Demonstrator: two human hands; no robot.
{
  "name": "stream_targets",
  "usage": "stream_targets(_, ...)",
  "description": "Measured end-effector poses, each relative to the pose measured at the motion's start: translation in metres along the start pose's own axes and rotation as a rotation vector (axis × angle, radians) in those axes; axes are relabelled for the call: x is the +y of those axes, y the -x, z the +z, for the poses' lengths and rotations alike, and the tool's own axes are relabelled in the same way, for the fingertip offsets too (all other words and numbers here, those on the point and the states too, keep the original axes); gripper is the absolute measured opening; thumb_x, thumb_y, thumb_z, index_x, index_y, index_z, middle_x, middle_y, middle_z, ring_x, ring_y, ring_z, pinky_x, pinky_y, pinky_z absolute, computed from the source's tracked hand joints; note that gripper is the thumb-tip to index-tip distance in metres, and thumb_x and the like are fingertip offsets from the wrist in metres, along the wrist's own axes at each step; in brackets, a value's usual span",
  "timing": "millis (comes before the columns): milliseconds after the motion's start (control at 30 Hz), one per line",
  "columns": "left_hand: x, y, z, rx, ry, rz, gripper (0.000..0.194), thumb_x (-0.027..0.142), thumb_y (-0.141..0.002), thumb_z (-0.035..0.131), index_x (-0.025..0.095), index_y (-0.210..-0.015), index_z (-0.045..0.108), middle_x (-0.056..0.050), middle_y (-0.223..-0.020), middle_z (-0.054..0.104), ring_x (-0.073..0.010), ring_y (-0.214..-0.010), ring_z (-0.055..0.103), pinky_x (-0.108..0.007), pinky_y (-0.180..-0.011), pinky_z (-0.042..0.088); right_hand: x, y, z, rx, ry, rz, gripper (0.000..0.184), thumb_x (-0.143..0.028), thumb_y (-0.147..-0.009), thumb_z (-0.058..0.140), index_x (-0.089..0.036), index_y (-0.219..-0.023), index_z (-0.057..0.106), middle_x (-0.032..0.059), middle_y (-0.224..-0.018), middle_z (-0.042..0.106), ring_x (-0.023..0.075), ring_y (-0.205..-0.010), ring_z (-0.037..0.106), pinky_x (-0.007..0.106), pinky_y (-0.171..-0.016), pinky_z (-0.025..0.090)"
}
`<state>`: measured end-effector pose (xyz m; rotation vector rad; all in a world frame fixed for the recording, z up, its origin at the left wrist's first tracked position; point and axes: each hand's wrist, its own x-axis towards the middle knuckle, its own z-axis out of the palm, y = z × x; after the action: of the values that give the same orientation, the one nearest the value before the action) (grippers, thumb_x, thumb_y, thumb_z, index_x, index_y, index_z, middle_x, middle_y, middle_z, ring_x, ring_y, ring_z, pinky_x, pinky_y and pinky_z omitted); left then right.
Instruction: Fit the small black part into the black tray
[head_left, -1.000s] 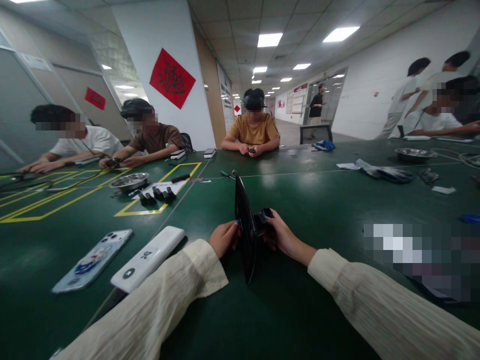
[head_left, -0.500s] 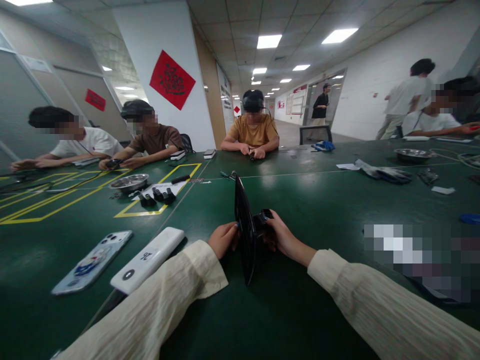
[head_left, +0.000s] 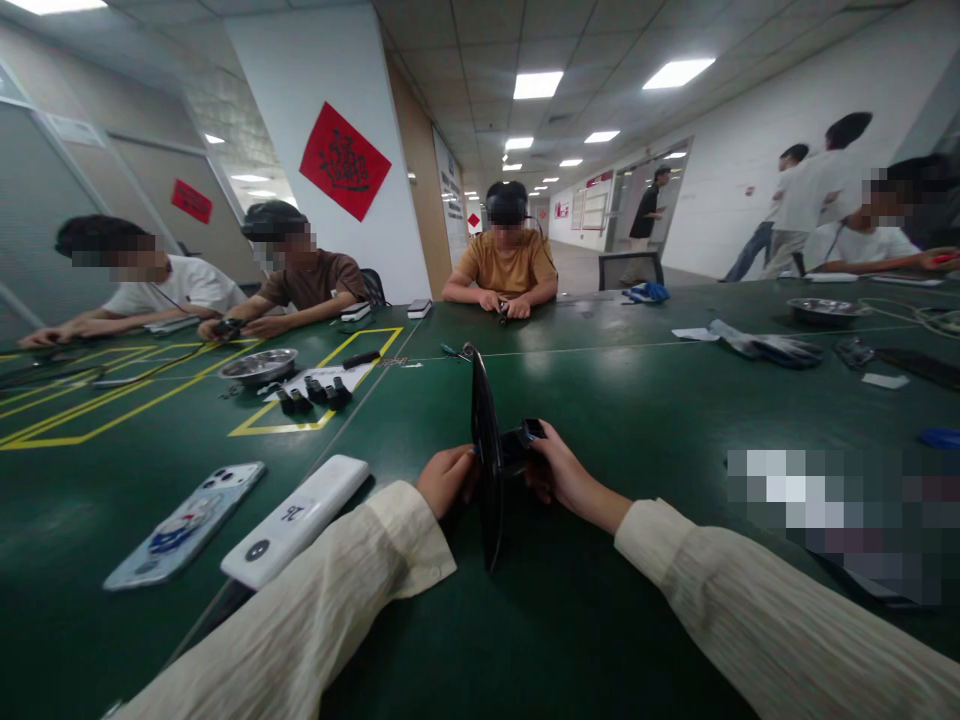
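Observation:
A thin black panel [head_left: 487,470] stands nearly edge-on to me above the green table. On its right face sits a black block-shaped part [head_left: 517,447]. My left hand [head_left: 448,480] is closed at the panel's left side, its fingertips partly hidden behind the edge. With thumb and fingers, my right hand [head_left: 566,470] grips the block-shaped part from the right. What the exact kind of this device is, I cannot make out.
To the left lie a phone in a patterned case [head_left: 187,525] and a white power bank [head_left: 296,520]. Beyond them are several black cylindrical parts [head_left: 315,392] and a metal bowl [head_left: 259,366]. Gloves [head_left: 772,345] lie at right. Co-workers sit around the green table [head_left: 600,620].
The black panel has turned slightly, showing a narrower profile, and the block beside it shows more. Both hands keep their places. Another walking person has appeared at the back right.

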<state>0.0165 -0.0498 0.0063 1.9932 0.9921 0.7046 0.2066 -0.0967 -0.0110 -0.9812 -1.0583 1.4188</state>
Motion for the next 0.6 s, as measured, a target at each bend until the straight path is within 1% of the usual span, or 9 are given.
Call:
stream_targets(100,0.0033,0.0001,-0.0002,0.002,-0.015,-0.018,0.042,0.045,-0.083,0.033,0.017,-0.053,0.046,0.0,-0.041,0.045,-0.0135,-0.044,0.045,-0.026,-0.053,0.035,0.0004,-0.0002,-0.0004,-0.001,0.001,0.004,0.041,-0.043,-0.079,0.043,-0.025,-0.114,0.032,-0.0065,-0.053,0.053,0.0089,-0.033,0.042,0.015,-0.026,0.028)
stream_targets(167,0.0035,0.0004,0.0003,0.013,-0.009,-0.046,0.045,0.048,-0.083,0.033,0.017,-0.051,0.045,0.0,-0.04,0.044,-0.0134,-0.043,0.044,-0.026,-0.052,0.034,0.0002,-0.0001,-0.0003,-0.003,0.005,0.003,0.041,-0.043,-0.079,0.043,-0.025,-0.114,0.032,-0.0065,-0.052,0.053,0.009,-0.033,0.042,0.015,-0.027,0.028)
stream_targets(267,0.0031,0.0009,0.0009,0.058,-0.03,-0.063,0.041,0.047,-0.082,0.034,0.017,-0.057,0.047,0.001,-0.042,0.045,-0.0141,-0.045,0.045,-0.026,-0.052,0.034,-0.0003,0.0003,-0.0001,-0.004,0.014,0.003,0.041,-0.044,-0.079,0.042,-0.025,-0.114,0.032,-0.0066,-0.05,0.052,0.0092,-0.034,0.043,0.015,-0.027,0.029)
stream_targets(400,0.005,0.0015,0.0007,0.102,-0.06,-0.016,0.032,0.042,-0.081,0.037,0.018,-0.064,0.049,0.002,-0.046,0.047,-0.0161,-0.053,0.05,-0.027,-0.057,0.037,-0.0001,0.0006,0.0,0.002,0.01,0.007,0.041,-0.045,-0.079,0.043,-0.025,-0.114,0.033,-0.0066,-0.051,0.052,0.0089,-0.034,0.043,0.014,-0.028,0.028)
stream_targets(600,0.0031,0.0004,0.001,0.072,-0.045,-0.024,0.036,0.045,-0.082,0.034,0.017,-0.066,0.05,0.001,-0.045,0.046,-0.0162,-0.052,0.049,-0.027,-0.055,0.037,0.0011,-0.0003,-0.0002,0.004,0.016,0.005,0.04,-0.043,-0.079,0.043,-0.025,-0.113,0.033,-0.0064,-0.053,0.052,0.0091,-0.034,0.044,0.015,-0.027,0.028)
